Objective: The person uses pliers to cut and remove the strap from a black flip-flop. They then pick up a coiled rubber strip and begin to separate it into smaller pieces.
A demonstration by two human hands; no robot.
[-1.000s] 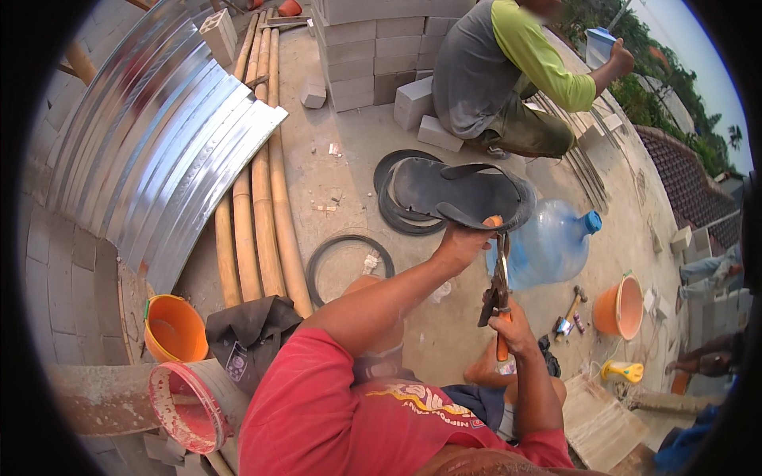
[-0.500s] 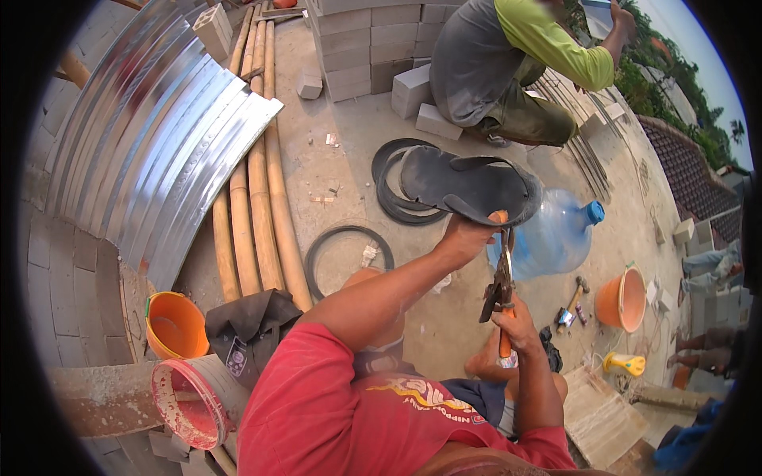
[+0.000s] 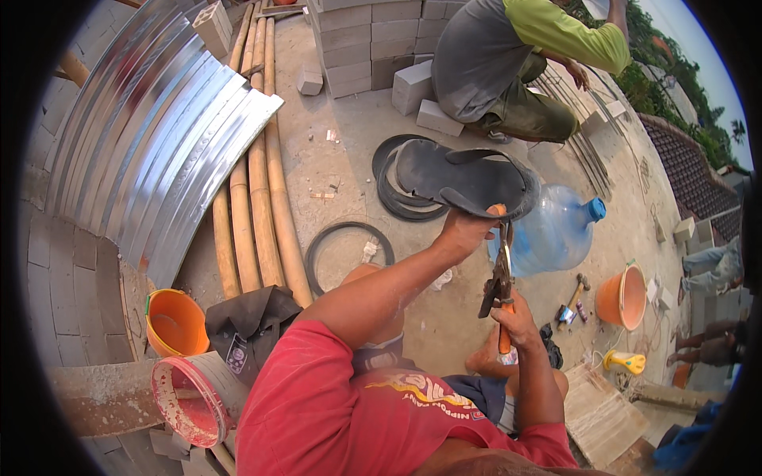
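My left hand (image 3: 468, 236) grips the black flip-flop (image 3: 444, 168) at its lower right end, sole horizontal, beside a small orange piece (image 3: 497, 209) at the rim. Below it, my right hand (image 3: 516, 317) is closed on the orange handle of a metal hand tool (image 3: 502, 266), whose upper end meets the flip-flop by my left fingers; whether it bites the rubber is unclear. A dark piece (image 3: 486, 297) lies along the tool. Behind are coiled black strapping (image 3: 382, 189) and a blue plastic water jug (image 3: 552, 234).
A co-worker (image 3: 500, 71) crouches by stacked blocks (image 3: 341, 51). Left are corrugated metal sheets (image 3: 143, 151), bamboo poles (image 3: 264, 238), a bucket (image 3: 171, 325) and a paint pail (image 3: 190, 401). Right are a hammer (image 3: 573, 301), another bucket (image 3: 619, 297) and more people (image 3: 710, 270).
The flip-flop and my hands have shifted slightly upward, with the same grips. The co-worker's raised arm has moved up, carrying the container partly out of view, and another hand shows near the knee.
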